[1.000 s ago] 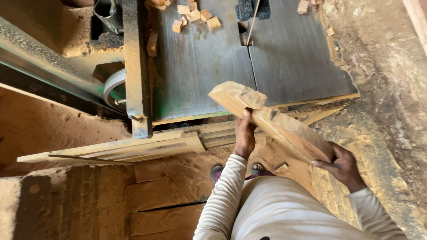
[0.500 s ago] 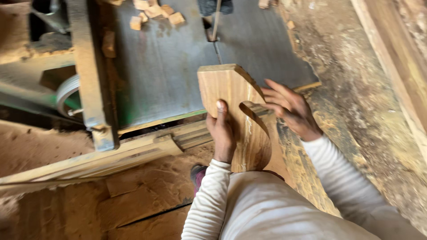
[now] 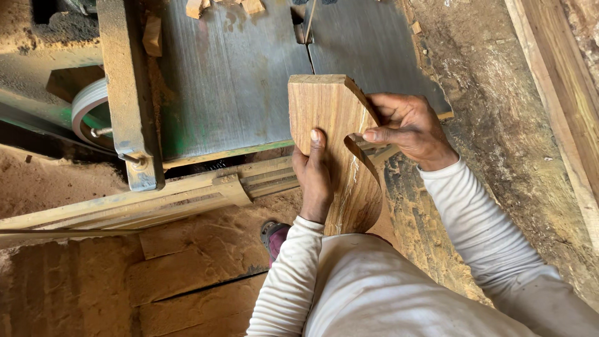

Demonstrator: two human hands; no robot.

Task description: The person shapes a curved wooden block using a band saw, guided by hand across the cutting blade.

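Curved wood piece point(image 3: 334, 134) | over counter point(image 3: 237, 93) near edge, below blade point(image 3: 309, 28) | left hand point(image 3: 314, 178), right hand point(image 3: 405, 128) fingers clasping both sides | likely stiff, fairly heavy; gripped at flanks

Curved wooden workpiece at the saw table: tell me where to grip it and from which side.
Grip the curved wooden workpiece at its near half, from both long edges, as the left hand and right hand do now. The flat far end faces the saw blade, so fingers are safest behind it.
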